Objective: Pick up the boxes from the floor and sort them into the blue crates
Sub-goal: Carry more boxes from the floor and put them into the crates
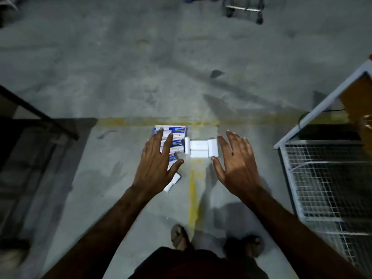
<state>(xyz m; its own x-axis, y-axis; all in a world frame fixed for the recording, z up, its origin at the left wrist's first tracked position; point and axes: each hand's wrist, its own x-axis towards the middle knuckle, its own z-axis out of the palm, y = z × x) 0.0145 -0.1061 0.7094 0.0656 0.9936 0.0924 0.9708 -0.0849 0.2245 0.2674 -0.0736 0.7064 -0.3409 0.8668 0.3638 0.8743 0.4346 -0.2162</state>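
- Two hands reach over the floor (124, 81): the left hand (156, 164) and the right hand (235, 164), each grip spread and holding nothing.
- Blue-and-white boxes (177, 132) lie clustered on the floor under the left hand; their count is unclear and the print is too blurred to read.
- About four plain white boxes (199, 149) sit just right of them, between the hands.
- A white wire cage (326, 178) stands right; its contents can't be made out.

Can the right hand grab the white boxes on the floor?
Probably yes. The right hand is open just beside the white boxes, and nothing sits between them.
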